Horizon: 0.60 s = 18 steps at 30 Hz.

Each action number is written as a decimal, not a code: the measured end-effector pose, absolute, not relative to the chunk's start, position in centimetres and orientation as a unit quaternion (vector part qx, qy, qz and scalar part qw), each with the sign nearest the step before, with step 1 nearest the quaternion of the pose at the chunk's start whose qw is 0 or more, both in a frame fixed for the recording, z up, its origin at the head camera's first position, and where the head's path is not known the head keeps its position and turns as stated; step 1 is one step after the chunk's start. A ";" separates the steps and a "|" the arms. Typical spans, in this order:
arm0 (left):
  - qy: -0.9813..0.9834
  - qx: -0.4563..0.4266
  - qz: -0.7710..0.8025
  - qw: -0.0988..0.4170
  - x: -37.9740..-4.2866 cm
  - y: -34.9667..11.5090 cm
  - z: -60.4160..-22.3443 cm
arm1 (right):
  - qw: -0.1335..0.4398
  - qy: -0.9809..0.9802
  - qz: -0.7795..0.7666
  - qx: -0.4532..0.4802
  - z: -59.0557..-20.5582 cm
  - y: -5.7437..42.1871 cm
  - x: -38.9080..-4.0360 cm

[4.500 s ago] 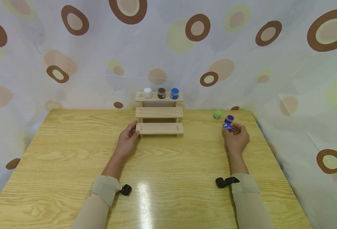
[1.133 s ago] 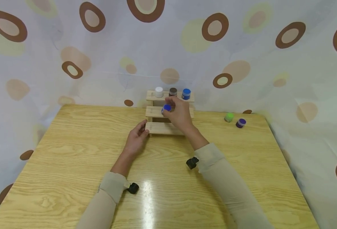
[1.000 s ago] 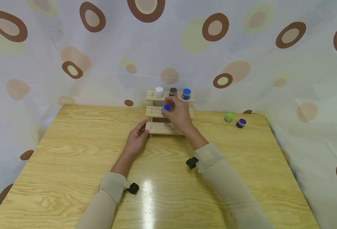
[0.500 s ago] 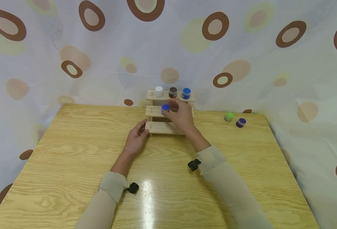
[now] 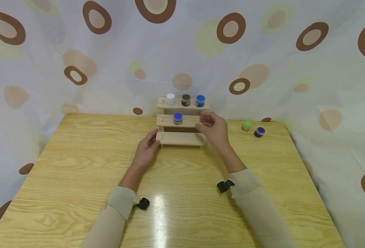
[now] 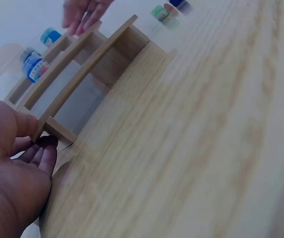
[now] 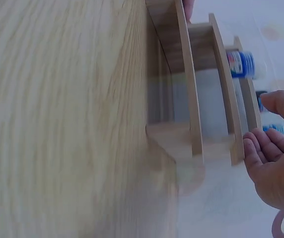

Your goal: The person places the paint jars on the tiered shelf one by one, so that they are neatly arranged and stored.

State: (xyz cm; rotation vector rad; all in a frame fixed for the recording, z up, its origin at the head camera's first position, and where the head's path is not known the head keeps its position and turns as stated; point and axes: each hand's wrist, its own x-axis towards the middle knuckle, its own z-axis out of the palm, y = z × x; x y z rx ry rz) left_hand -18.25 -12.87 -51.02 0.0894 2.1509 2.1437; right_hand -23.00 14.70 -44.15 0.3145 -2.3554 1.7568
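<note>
My left hand [image 5: 146, 150] grips the left end of the bottom step of a three-tier wooden stand [image 5: 180, 138], thumb on top and fingers below in the left wrist view. A paint jar with a violet-blue lid [image 5: 177, 119] stands upright on the middle step, left of its centre. Near the right end of that step, my right hand [image 5: 216, 130] is empty, thumb and fingers apart. On the top step stand a white jar [image 5: 170, 99], a dark brown-lidded jar [image 5: 186, 100] and a blue jar [image 5: 200, 101].
Toward the table's back right stand a green-lidded jar [image 5: 246, 126] and a dark purple jar [image 5: 259, 132]. The wooden table [image 5: 176, 193] ends at a patterned curtain [image 5: 108, 62] behind the stand.
My right hand carried the violet-blue-lidded jar from the table's right side to the middle step, let go of it and drew back right. The left hand keeps its hold on the stand.
</note>
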 end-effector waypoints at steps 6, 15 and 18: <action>0.711 0.028 0.701 0.049 -18.3 -12.9 -51.1 | 0.099 -0.792 0.598 0.079 -45.0 18.0 -22.4; 0.717 0.028 0.694 0.050 -18.2 -13.0 -50.9 | 0.101 -0.793 0.601 0.019 -46.0 22.1 -21.2; 0.715 0.025 0.697 0.051 -18.1 -12.8 -50.9 | 0.122 -0.791 0.599 0.004 -46.2 23.6 -21.0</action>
